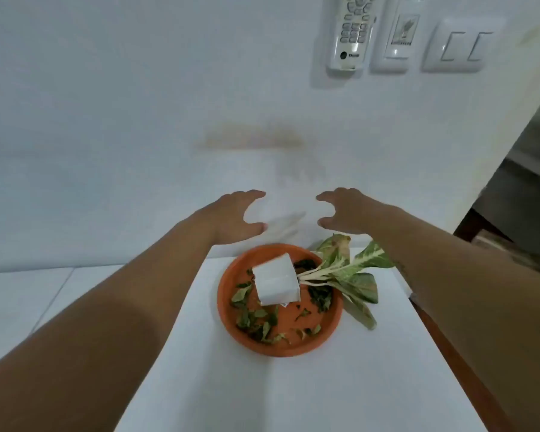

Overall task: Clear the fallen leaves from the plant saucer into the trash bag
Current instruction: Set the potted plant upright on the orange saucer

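Near the far edge of the white table (pixel 293 394) sits a round orange plastic saucer (pixel 228 310) holding scattered dried green leaves (pixel 256 322) and a white square pot (pixel 276 280) tipped on its side, its variegated plant (pixel 349 269) spilling over the saucer's right rim. Beyond the far edge, the left hand (pixel 234 216) and right hand (pixel 346 210) hover with fingers spread wide and curled, holding nothing, either side of a blurred whitish sheet (pixel 286 226).
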{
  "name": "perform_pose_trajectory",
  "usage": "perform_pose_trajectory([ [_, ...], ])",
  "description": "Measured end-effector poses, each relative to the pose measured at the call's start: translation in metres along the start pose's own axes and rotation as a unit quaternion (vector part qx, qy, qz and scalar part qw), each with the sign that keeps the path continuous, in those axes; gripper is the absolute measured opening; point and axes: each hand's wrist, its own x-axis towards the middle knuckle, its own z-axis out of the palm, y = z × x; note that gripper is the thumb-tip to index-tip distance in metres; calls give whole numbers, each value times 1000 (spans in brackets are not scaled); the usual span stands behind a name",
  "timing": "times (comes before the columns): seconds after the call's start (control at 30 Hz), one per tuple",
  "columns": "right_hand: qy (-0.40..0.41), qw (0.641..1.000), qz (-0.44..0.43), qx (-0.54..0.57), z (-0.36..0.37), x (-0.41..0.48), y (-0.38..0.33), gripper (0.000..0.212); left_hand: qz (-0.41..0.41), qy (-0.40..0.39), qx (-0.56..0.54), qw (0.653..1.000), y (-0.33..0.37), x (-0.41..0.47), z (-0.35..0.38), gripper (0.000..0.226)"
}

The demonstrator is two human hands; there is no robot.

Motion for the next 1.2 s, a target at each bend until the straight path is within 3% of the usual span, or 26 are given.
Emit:
perform_pose_trajectory([
  [0.2,-47,997,36,47,59,-17,12,54,-4,-103,-13,995,-5,-5,56,75],
  [0.4,-52,984,70,156,101,-41,15,24,34,-150,-11,988,-11,-5,89,78],
  [0.53,-91,964,106,228,125,-52,2,32,60,-165,-22,984,-12,-1,100,82],
  [0.67,-96,927,123,341,146,-62,-12,42,83,-164,-29,982,-12,5,104,73],
  [0.83,-85,897,135,413,164,-66,-23,34,78,-164,-78,980,-14,15,108,60],
  [1.2,-60,762,235,600,173,-66,-36,29,49,-165,-82,982,-16,26,113,53],
])
